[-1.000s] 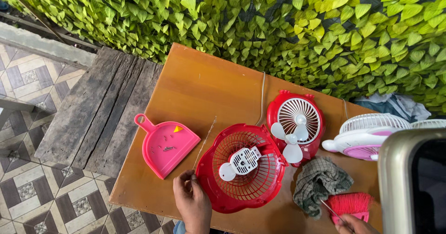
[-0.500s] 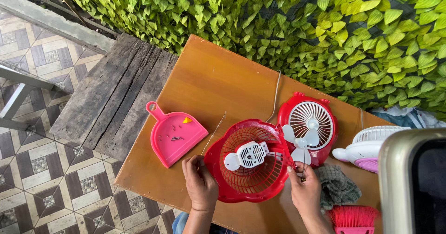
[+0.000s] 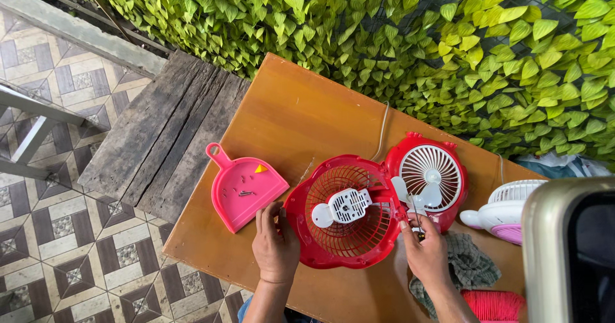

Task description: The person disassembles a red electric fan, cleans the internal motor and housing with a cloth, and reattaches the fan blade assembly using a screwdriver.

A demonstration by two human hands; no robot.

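You look straight down at a wooden tabletop (image 3: 301,118) set against a wall of green leaves (image 3: 410,34). In the middle lies a red fan grille (image 3: 343,211), round and bowl-like, with a white motor block (image 3: 346,206) at its centre. Your left hand (image 3: 275,243) rests flat on the grille's near left rim, fingers together and pressing down on it, not wrapped around it. Your right hand (image 3: 426,252) sits at the grille's near right edge, its fingertips pinched together on a thin tool (image 3: 413,211) that points up toward the spot where the grille meets the fan body; the tool is too slim to name for sure.

Touching the grille on its far right is the red fan body (image 3: 430,177), lying face up with a white inner guard and white blades. A thin cord (image 3: 382,127) runs from it toward the far edge.

Left of the grille, just beside your left hand, lies a pink dustpan (image 3: 243,188) holding a few small dark screws. Under your right wrist is a grey rag (image 3: 471,265), and nearer you, a red brush (image 3: 496,305). At the right, a white and pink fan (image 3: 506,211) lies partly hidden behind a large pale object (image 3: 564,252) close to the camera. Left of the tabletop are weathered planks (image 3: 166,137) and a patterned tile floor (image 3: 57,252).
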